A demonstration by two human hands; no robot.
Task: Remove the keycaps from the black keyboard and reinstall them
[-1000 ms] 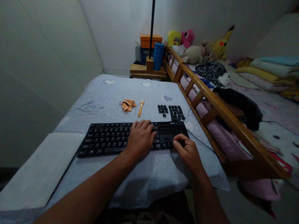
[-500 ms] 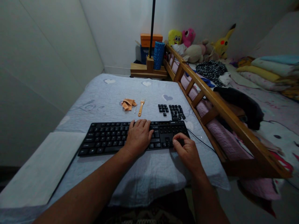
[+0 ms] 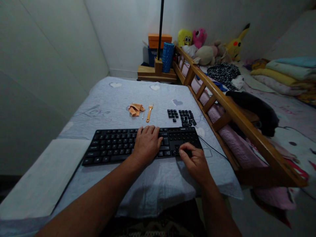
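A black keyboard lies across the cloth-covered table. My left hand rests flat over its middle keys, fingers stretched toward the back edge. At the arrow-key area, my right hand has thumb and index finger pinched together; whatever small dark thing may be between the fingertips is too hard to make out. Bare dark key positions show on the keyboard's right part. Behind that end, loose black keycaps lie in groups, with a smaller group of keycaps to their left.
Behind the keyboard lie a crumpled orange cloth, a small orange brush and a thin swab-like stick. A white board or sheet is at left. A wooden bed rail borders the right, near the keyboard cable.
My right hand has shifted slightly left along the keyboard's front edge, still pinched. My left hand and the loose keycaps stay where they were.
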